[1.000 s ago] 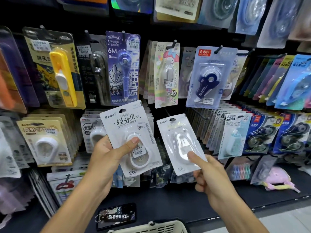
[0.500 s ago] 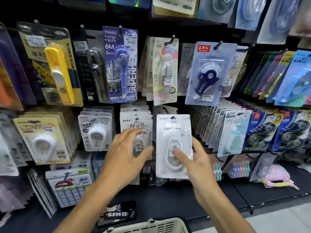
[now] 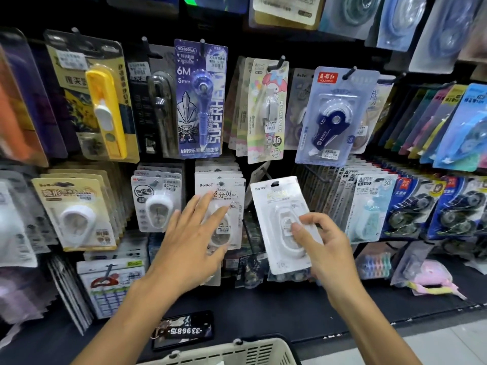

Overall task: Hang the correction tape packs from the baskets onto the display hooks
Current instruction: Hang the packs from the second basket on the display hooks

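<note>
The left hand (image 3: 189,248) spreads straight fingers over a hung correction tape pack (image 3: 220,206) — gripping nothing. The right hand (image 3: 325,248) pinches a tilted white pack (image 3: 279,206), thumb in front, just beside a bare hook (image 3: 266,173).

Basket (image 3: 237,354) cut off by bottom edge
</note>
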